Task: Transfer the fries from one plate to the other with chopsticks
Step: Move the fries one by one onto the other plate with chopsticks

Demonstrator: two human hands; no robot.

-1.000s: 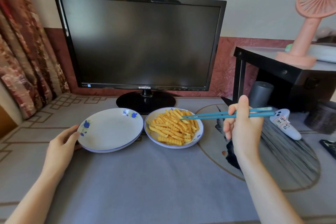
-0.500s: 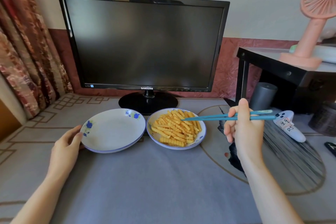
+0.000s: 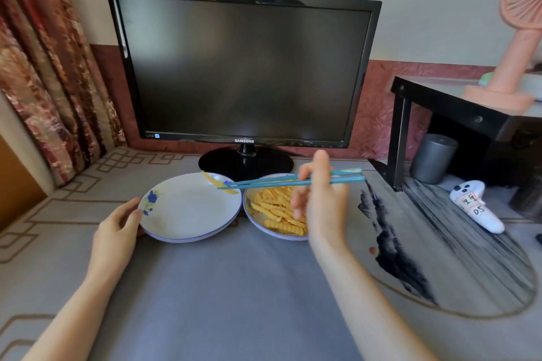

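Observation:
A white plate with blue flowers (image 3: 187, 208) lies on the table, bare of fries. To its right a second plate (image 3: 258, 223) holds a heap of crinkle-cut fries (image 3: 272, 208). My right hand (image 3: 322, 202) grips blue chopsticks (image 3: 281, 182) that point left; their tips pinch one blurred yellow fry (image 3: 218, 183) above the far right rim of the white plate. My left hand (image 3: 117, 231) holds that plate's left rim.
A black Samsung monitor (image 3: 243, 67) stands right behind the plates. A black side table (image 3: 440, 102) with a pink fan (image 3: 516, 38) is at the right, a grey cylinder (image 3: 432, 158) and a white controller (image 3: 475, 205) below it. Curtains (image 3: 44, 67) hang at left.
My right hand moved left with the chopsticks, from over the fries plate to the white plate's far rim, now carrying one fry. My left hand stayed on the plate's rim.

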